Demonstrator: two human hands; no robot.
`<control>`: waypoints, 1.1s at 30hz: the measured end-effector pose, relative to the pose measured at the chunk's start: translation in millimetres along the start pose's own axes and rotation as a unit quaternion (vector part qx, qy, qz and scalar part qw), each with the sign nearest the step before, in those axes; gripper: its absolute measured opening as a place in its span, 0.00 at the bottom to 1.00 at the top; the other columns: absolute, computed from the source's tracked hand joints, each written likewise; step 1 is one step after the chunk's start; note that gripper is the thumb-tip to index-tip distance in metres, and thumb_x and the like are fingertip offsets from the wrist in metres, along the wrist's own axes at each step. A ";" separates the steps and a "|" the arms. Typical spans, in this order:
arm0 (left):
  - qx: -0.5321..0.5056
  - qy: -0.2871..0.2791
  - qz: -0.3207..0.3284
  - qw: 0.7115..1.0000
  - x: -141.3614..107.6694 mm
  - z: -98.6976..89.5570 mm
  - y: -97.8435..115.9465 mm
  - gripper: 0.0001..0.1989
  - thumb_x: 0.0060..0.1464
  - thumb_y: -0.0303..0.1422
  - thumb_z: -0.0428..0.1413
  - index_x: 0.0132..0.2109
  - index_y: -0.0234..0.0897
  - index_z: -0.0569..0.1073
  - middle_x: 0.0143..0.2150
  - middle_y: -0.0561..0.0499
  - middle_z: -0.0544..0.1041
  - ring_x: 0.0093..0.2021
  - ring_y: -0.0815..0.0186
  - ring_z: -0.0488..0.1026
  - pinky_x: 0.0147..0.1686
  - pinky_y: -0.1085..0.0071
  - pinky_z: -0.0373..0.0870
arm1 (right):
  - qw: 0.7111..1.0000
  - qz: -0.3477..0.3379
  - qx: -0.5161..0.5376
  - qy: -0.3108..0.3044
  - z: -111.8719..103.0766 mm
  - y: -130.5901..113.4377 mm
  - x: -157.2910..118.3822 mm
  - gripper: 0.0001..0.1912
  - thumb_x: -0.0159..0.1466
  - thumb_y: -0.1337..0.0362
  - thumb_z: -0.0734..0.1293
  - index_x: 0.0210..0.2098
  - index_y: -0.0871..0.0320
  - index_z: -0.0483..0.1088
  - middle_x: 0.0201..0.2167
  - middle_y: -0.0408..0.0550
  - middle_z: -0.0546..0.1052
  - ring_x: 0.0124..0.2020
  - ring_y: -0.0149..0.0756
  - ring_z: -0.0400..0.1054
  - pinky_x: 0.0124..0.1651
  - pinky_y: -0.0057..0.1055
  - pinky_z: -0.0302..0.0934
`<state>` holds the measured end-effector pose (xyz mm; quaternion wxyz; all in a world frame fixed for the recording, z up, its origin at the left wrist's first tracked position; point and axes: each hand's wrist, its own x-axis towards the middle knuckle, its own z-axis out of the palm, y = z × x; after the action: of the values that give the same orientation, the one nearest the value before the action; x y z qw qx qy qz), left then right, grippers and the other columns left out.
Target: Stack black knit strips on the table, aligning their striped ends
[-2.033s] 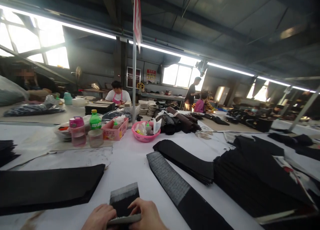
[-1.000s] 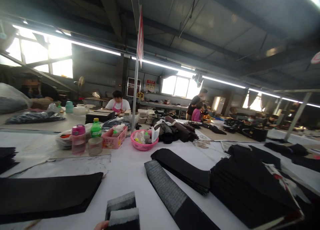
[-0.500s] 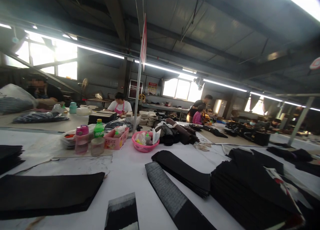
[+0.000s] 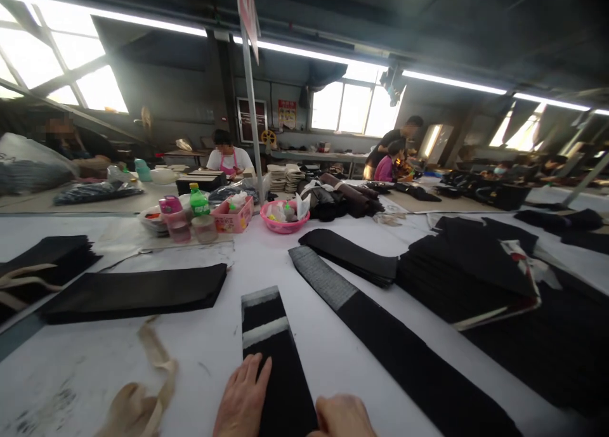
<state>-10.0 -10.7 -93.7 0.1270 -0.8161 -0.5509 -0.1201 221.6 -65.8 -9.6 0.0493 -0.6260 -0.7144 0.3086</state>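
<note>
A black fabric strip (image 4: 280,367) with grey-white bands near its far end lies on the white table in front of me. My left hand (image 4: 243,392) rests on its left side, fingers stretched out and flat. At the strip's right edge, low in the picture, my right hand (image 4: 346,415) is curled closed; what its fingers hold, if anything, is hidden. To the right runs a longer black strip (image 4: 394,354) with a grey textured end. A stack of narrow black pieces (image 4: 349,256) lies beyond it.
Black pieces (image 4: 137,291) are stacked at left, near a loose beige strap (image 4: 159,354). A large black fabric pile (image 4: 457,272) fills the right. Farther back stand a pink basket (image 4: 285,224), a green-capped bottle (image 4: 198,202) and a metal pole (image 4: 252,107). Several people work beyond.
My view has tipped downward, so the table things sit higher in the picture. Both my hands now show at the near black strip; neither was in view before.
</note>
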 end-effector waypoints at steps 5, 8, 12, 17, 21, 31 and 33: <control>0.000 0.030 0.006 1.000 -7.6 1.1 1.7 0.24 0.54 0.19 0.47 0.56 0.42 0.69 0.55 0.46 0.71 0.55 0.56 0.68 0.51 0.59 0.70 | 0.994 -0.001 -0.064 0.084 -58.5 46.0 25.1 0.05 0.60 0.60 0.68 0.32 0.52 0.75 0.30 0.41 0.78 0.33 0.35 0.72 0.35 0.28 0.57; -0.023 0.045 0.009 0.999 -8.8 4.1 -2.7 0.23 0.56 0.23 0.47 0.56 0.43 0.68 0.55 0.46 0.70 0.55 0.57 0.68 0.51 0.60 0.70 | 0.983 0.010 -0.113 0.147 -94.9 81.6 55.7 0.06 0.62 0.63 0.65 0.32 0.54 0.74 0.32 0.43 0.77 0.34 0.34 0.71 0.34 0.27 0.57; -0.035 0.064 0.018 0.997 -8.9 8.3 -6.1 0.23 0.56 0.24 0.47 0.57 0.44 0.68 0.55 0.47 0.70 0.54 0.58 0.69 0.50 0.61 0.71 | 0.976 0.008 -0.139 0.168 -120.3 115.1 101.4 0.09 0.62 0.65 0.65 0.41 0.54 0.74 0.40 0.46 0.74 0.42 0.37 0.69 0.40 0.29 0.59; -0.032 0.082 0.022 0.996 -7.3 6.8 -7.7 0.22 0.56 0.26 0.47 0.57 0.44 0.68 0.55 0.48 0.70 0.53 0.59 0.69 0.49 0.64 0.71 | 0.975 -0.012 -0.159 0.153 -131.9 133.8 136.3 0.14 0.60 0.64 0.68 0.46 0.50 0.73 0.44 0.46 0.72 0.47 0.38 0.66 0.45 0.29 0.59; -0.034 0.062 0.024 0.997 -7.0 3.9 -7.9 0.23 0.55 0.25 0.47 0.57 0.44 0.68 0.56 0.48 0.70 0.55 0.59 0.68 0.50 0.64 0.71 | 0.976 -0.025 -0.171 0.134 -138.9 139.7 145.3 0.12 0.59 0.63 0.68 0.43 0.50 0.73 0.40 0.45 0.71 0.44 0.37 0.66 0.43 0.29 0.58; -0.047 0.044 0.016 0.998 -8.1 3.1 -7.7 0.24 0.54 0.25 0.48 0.58 0.44 0.67 0.56 0.48 0.69 0.56 0.58 0.67 0.51 0.64 0.70 | 0.966 -0.080 -0.194 0.148 -133.4 117.9 134.9 0.08 0.56 0.74 0.65 0.31 0.55 0.66 0.39 0.44 0.71 0.45 0.38 0.64 0.48 0.32 0.55; -0.050 0.040 0.012 0.998 -8.0 2.3 -6.9 0.24 0.54 0.25 0.48 0.58 0.44 0.67 0.56 0.48 0.69 0.56 0.58 0.67 0.51 0.64 0.70 | 0.968 -0.078 -0.189 0.147 -129.1 117.1 126.5 0.09 0.57 0.74 0.63 0.34 0.54 0.65 0.35 0.42 0.72 0.40 0.37 0.66 0.44 0.32 0.56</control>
<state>-19.3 -14.4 -98.0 0.1096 -0.8227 -0.5283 -0.1789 355.0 103.2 -4.5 0.0587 -0.6052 -0.7910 0.0680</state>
